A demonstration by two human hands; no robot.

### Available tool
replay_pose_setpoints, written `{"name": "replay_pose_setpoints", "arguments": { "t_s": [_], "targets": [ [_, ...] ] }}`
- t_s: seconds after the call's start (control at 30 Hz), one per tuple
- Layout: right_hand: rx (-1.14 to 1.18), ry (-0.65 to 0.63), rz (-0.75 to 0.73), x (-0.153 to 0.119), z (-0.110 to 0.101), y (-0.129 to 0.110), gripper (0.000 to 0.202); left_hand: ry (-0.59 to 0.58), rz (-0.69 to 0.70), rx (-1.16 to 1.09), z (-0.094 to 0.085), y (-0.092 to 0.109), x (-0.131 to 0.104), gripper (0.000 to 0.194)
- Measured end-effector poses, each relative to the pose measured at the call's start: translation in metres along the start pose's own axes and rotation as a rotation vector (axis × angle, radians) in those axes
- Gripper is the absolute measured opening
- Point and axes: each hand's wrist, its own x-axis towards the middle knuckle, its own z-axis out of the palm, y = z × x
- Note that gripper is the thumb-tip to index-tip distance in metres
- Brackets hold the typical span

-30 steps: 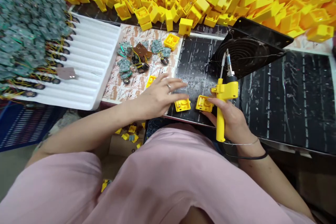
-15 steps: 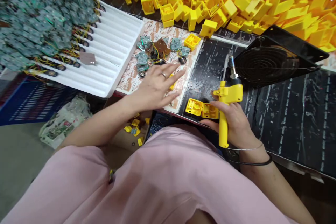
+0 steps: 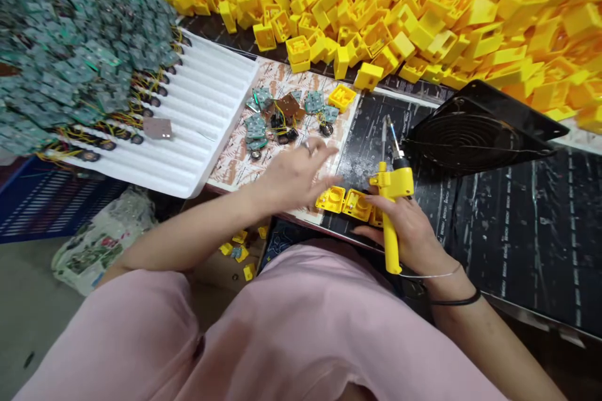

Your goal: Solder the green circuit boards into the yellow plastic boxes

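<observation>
My right hand [image 3: 411, 225] is closed round a yellow soldering gun [image 3: 391, 219], whose metal tip points away from me. Its thumb and fingers are beside a row of open yellow cases [image 3: 357, 205] at the table's front edge. My left hand [image 3: 296, 175] hovers over the patterned sheet with its fingers apart, near the leftmost case [image 3: 331, 198]; I see nothing held in it. Beyond the left hand lie grey-green circuit boards [image 3: 256, 128] with wires and small round parts, a brown board [image 3: 288, 106] and a single yellow case [image 3: 342, 98].
A black fan [image 3: 463, 138] stands right of the soldering gun. Yellow cases [image 3: 376, 19] are heaped along the back. At left, a white ribbed tray [image 3: 207, 88] bears piled circuit boards [image 3: 94, 44]. A blue basket [image 3: 42, 200] is below it.
My left hand's fingers have drawn in slightly near the cases. The yellow cases at the front edge have shifted left, with a third now partly showing. My right hand moved slightly left with the soldering gun.
</observation>
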Motion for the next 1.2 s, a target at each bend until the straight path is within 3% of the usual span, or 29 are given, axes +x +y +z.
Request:
{"name": "replay_pose_setpoints", "arguments": {
  "t_s": [0.1,0.23,0.3,0.37,0.47,0.53,0.6,0.67,0.77,0.87,0.93,1.07,1.2],
  "targets": [
    [0.036,0.058,0.045,0.002,-0.004,0.000,0.059,0.119,-0.130,0.109,-0.011,-0.041,0.056,0.036],
    [0.033,0.121,0.070,0.002,-0.007,-0.001,0.055,0.020,-0.193,0.193,0.001,-0.093,0.119,0.018],
    [0.026,0.123,0.074,0.000,-0.008,0.000,0.054,0.006,-0.153,0.218,0.003,-0.100,0.134,0.017],
    [0.016,0.133,0.105,-0.003,-0.009,0.001,0.056,0.013,-0.106,0.212,-0.012,-0.094,0.137,0.013],
    [0.026,0.155,0.180,-0.005,-0.009,0.002,0.058,0.021,-0.146,0.157,-0.059,-0.072,0.126,0.022],
    [0.055,0.162,0.205,-0.005,-0.008,0.000,0.059,0.121,-0.153,0.053,-0.089,-0.058,0.111,0.041],
    [0.094,0.160,0.196,-0.003,-0.006,-0.003,0.059,0.164,-0.166,-0.100,-0.102,-0.049,0.091,0.056],
    [0.124,0.144,0.186,0.000,-0.005,-0.006,0.059,0.147,-0.203,-0.309,-0.094,-0.046,0.065,0.052],
    [0.131,0.108,0.162,0.005,-0.002,-0.009,0.060,0.093,-0.282,-0.542,-0.052,-0.045,0.015,0.030],
    [0.123,0.056,0.088,0.015,0.004,-0.013,0.060,0.001,-0.336,-0.512,-0.009,-0.039,-0.033,0.026],
    [0.108,-0.002,0.037,0.023,0.009,-0.017,0.057,-0.051,-0.333,-0.391,0.008,-0.032,-0.055,0.028],
    [0.046,-0.096,0.001,0.037,0.020,-0.025,0.049,0.026,-0.215,-0.024,0.013,-0.023,-0.071,0.033],
    [0.014,-0.082,0.005,0.041,0.025,-0.027,0.044,0.087,-0.119,-0.012,0.012,-0.021,-0.066,0.041]
  ]
}}
